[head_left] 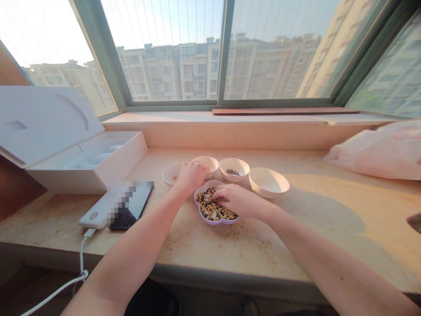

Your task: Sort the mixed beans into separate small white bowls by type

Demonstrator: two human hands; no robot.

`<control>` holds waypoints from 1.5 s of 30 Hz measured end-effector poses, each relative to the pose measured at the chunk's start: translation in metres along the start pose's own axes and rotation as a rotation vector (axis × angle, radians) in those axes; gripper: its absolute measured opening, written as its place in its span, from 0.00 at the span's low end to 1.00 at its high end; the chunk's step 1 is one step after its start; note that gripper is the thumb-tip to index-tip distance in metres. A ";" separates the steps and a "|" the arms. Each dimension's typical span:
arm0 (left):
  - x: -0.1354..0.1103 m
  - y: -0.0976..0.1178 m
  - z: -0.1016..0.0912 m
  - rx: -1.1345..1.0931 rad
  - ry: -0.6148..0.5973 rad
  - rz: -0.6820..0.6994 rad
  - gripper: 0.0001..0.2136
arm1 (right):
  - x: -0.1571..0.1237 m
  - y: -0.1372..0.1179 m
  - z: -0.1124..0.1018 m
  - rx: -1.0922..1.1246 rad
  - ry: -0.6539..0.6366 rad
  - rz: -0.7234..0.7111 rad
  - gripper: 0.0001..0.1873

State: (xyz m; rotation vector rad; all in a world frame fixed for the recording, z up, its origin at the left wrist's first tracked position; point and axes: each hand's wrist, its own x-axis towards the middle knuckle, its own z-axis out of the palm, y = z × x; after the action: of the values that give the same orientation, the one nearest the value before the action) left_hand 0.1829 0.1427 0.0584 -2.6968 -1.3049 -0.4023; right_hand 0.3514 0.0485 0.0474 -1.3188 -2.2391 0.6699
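A lilac, scallop-edged bowl (217,221) holds a mix of black, tan and pale beans (213,206). My right hand (232,198) reaches into it from the right, its fingers bent together among the beans; whatever they pinch is hidden. Over the second white bowl (213,163), which has a few yellowish bits in it, my left hand (193,174) hangs with fingers closed and pointing down. Its fingertips are too hidden to show what they hold. Partly behind that hand, the leftmost white bowl (169,174) contains some pale reddish pieces. Dark beans (232,172) lie in the third white bowl (240,164).
At the right end of the row stands another white bowl (269,186). An open white box (121,162), a white power bank (95,213) with a cable and a phone (140,206) are on the left. A plastic bag (378,151) rests far right, below the windows.
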 end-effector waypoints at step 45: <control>-0.005 0.014 -0.012 -0.499 0.263 0.142 0.10 | 0.006 0.016 -0.020 1.015 0.267 0.164 0.33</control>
State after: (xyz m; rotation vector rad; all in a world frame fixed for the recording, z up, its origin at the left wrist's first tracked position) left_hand 0.1885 0.1275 0.0686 -2.9516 -1.0386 -1.1551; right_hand 0.3711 0.0641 0.0543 -0.9561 -1.2423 1.3467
